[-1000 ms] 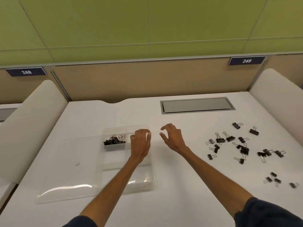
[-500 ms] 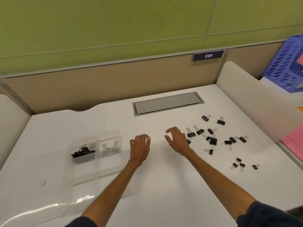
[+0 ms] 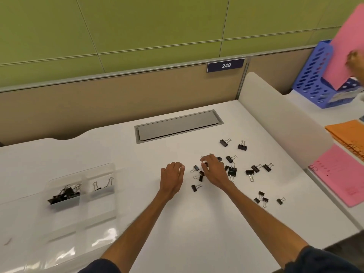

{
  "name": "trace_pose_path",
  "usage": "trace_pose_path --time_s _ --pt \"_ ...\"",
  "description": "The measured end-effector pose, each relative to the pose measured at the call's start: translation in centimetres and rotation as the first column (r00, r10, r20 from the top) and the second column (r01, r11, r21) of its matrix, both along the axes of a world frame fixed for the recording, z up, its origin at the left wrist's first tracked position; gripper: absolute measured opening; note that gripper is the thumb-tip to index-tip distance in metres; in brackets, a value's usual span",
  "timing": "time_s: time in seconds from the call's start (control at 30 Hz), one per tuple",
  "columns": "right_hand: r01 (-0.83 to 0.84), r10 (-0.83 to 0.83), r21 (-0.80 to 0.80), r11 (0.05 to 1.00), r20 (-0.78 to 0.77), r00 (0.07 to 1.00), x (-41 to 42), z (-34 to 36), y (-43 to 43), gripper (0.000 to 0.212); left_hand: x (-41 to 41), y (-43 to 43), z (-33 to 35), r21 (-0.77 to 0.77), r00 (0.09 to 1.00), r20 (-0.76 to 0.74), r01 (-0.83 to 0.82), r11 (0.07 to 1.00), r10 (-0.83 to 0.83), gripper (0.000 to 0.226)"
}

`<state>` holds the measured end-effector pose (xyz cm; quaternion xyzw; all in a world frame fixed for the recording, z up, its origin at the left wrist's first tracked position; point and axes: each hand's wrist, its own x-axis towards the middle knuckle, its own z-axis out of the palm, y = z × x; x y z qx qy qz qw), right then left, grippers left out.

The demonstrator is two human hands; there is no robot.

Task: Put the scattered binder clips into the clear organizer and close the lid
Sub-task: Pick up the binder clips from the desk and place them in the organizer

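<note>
Dark sleeves at the bottom edge, both bare forearms out over the white desk [image 3: 197, 229]. Near left is the clear organizer [image 3: 100, 211], blurred. Its lid [image 3: 21, 219] is open and lies flat on its left side. The far-left compartment holds a black pile [image 3: 64, 195] of clips, and the one just right of it holds a pair [image 3: 102, 187].

Left hand [image 3: 172, 174] is mid-desk, palm down, fingers loosely curled and close together, nothing seen in it. It is well apart from the organizer and just left of the loose clips [image 3: 232, 171]. Right hand [image 3: 214, 171] is just beside it, over the left edge of that scatter. Its fingers are bent down and slightly spread, tips at a clip; pinching or only touching, cannot tell.

The scatter lies on the desk right of centre, four of them nearer, two farther back.

Behind them a grey flap [image 3: 177, 125] is set in the desk. A white divider [image 3: 279, 127] stands to the right, with a pink folder [image 3: 338, 174] and an orange folder [image 3: 346, 133] on the next desk. At the back is plate 249 [image 3: 226, 65] and a blue basket [image 3: 315, 79], with another person's hand [image 3: 355, 60] on a pink sheet [image 3: 342, 46] above it, blurred.
</note>
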<state>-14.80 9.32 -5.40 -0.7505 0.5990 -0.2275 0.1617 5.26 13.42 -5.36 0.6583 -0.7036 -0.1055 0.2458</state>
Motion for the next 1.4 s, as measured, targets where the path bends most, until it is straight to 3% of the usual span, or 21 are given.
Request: trace_pose_path --time_s 0.13,0.23,0.47,0.73,1.07,1.4 --pt "0.025 -0.025 0.017 1.000 -0.040 0.999 -2.9 -0.6 -1.0 0.024 -2.6 -1.5 -0.4 0.032 0.999 -0.031 0.025 0.999 -0.024 0.019" --pt "0.055 -0.054 0.018 0.998 -0.062 0.997 -4.8 -1.1 -1.7 0.025 -4.5 -2.3 -0.8 0.087 0.998 -0.057 0.045 0.995 -0.040 0.027" --pt "0.077 -0.067 0.058 0.995 -0.148 0.987 -7.0 -1.9 -3.0 0.038 -7.8 -3.7 -1.7 0.159 0.997 0.035 0.066 0.985 -0.072 0.029" --pt "0.027 -0.015 0.055 0.998 -0.218 0.976 -7.6 -3.1 -4.1 0.038 -9.6 -5.2 -2.2 0.254 0.990 0.110 0.056 0.966 -0.087 0.037" --pt "0.049 -0.021 0.112 0.992 -0.243 0.970 -7.2 -3.9 -5.2 0.029 -10.9 -6.0 -2.5 0.248 0.974 0.214 0.017 0.969 -0.072 0.028" --pt "0.001 0.018 0.080 0.997 -0.242 0.970 -6.8 -3.3 -3.5 0.041 -10.0 -5.6 -1.9 0.204 0.989 0.133 0.039 0.978 -0.067 0.022"
